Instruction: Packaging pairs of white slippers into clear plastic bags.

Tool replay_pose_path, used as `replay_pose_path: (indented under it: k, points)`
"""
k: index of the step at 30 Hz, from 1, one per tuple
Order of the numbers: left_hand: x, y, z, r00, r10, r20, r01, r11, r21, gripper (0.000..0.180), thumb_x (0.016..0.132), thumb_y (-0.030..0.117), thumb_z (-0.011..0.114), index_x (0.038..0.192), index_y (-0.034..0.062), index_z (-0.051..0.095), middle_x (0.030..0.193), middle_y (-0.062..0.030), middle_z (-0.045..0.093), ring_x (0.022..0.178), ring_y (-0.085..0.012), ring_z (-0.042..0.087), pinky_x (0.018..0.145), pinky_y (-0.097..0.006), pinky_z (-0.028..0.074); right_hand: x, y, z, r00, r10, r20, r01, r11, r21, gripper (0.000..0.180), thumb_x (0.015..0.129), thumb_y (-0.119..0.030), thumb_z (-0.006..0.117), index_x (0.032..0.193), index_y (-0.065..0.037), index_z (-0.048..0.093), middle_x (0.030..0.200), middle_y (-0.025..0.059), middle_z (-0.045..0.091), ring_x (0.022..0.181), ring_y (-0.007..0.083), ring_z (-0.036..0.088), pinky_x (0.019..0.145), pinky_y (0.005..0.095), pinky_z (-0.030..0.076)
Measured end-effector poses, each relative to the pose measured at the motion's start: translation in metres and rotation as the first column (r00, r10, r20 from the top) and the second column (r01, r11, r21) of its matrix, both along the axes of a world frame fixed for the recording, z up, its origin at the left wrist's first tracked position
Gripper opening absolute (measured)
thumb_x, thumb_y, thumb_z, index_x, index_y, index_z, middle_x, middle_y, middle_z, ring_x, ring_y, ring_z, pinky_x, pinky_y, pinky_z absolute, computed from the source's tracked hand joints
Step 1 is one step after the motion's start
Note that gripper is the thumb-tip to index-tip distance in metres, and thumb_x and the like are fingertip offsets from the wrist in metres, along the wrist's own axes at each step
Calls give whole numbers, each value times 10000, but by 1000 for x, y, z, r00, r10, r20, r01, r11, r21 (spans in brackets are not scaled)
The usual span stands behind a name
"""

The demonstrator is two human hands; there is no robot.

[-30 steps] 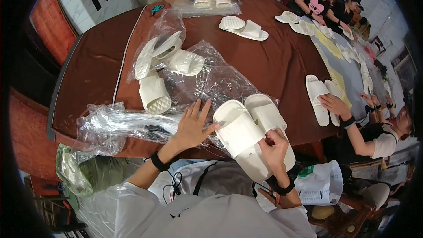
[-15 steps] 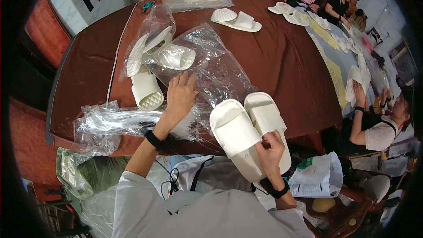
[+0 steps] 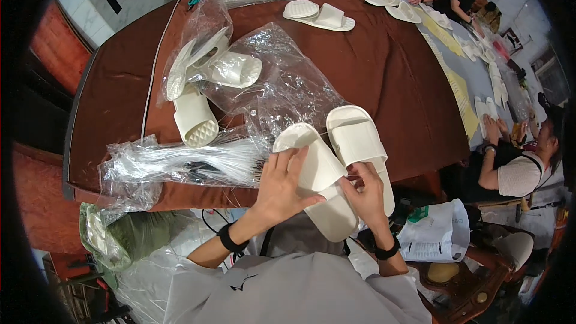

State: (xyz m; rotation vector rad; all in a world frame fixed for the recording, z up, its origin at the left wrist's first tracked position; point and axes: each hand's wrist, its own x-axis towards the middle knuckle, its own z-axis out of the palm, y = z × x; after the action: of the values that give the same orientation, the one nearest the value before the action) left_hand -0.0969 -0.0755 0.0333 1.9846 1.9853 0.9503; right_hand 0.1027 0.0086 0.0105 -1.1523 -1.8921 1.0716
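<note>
A pair of cream-white slippers (image 3: 359,138) stands tilted at the table's front edge, straps facing up. My right hand (image 3: 365,195) is closed on the pair, thumb and fingers at the inner edges of the two straps. Against the outer side of the left slipper (image 3: 336,219) lies my left hand (image 3: 281,183), its fingers stretched over the strap and its thumb spread apart. Just left of that hand is a bundle of thin clear strips (image 3: 198,162) in plastic. A flat clear plastic bag (image 3: 282,78) lies beyond the slippers.
More white slippers (image 3: 197,121) lie at the left, some inside clear bags. Another pair (image 3: 321,15) rests farther back on the brown cloth (image 3: 390,66), near teal scissors (image 3: 195,1) at the far left edge. Co-workers handle slippers across the table and at a grey table (image 3: 459,63) on the right.
My left hand has moved right and nearer, from above the plastic bag onto the left slipper. The slippers have shifted slightly, with a wider gap between their toes.
</note>
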Motion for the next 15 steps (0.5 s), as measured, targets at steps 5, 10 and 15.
replay_pose_path:
  k: [5, 10, 15]
  points:
    - [10, -7, -3, 999, 33, 35, -32, 999, -37, 969, 617, 338, 883, 1396, -23, 434, 1253, -211, 496, 1091, -382, 462, 959, -464, 406, 28, -8, 19, 977, 18, 214, -44, 992, 116, 229, 807, -86, 738, 1010, -25, 653, 898, 108, 644, 737, 207, 653, 578, 301, 491]
    - [12, -10, -2, 998, -24, 61, 29, 997, -77, 954, 610, 314, 880, 1403, 11, 444, 1260, -197, 498, 1089, -373, 462, 954, -463, 410, 25, -1, 53, 983, -32, 179, -5, 980, 200, 146, 837, -68, 699, 968, -35, 644, 864, 121, 634, 717, 249, 647, 588, 344, 490]
    - [12, -9, -1, 997, -25, 68, 32, 994, -102, 956, 604, 319, 883, 1405, 28, 449, 1266, -189, 495, 1093, -368, 461, 956, -460, 410, 3, 35, 51, 969, 125, 211, -187, 934, 303, 210, 833, -70, 696, 1030, -41, 630, 931, 140, 595, 870, 348, 601, 752, 412, 490]
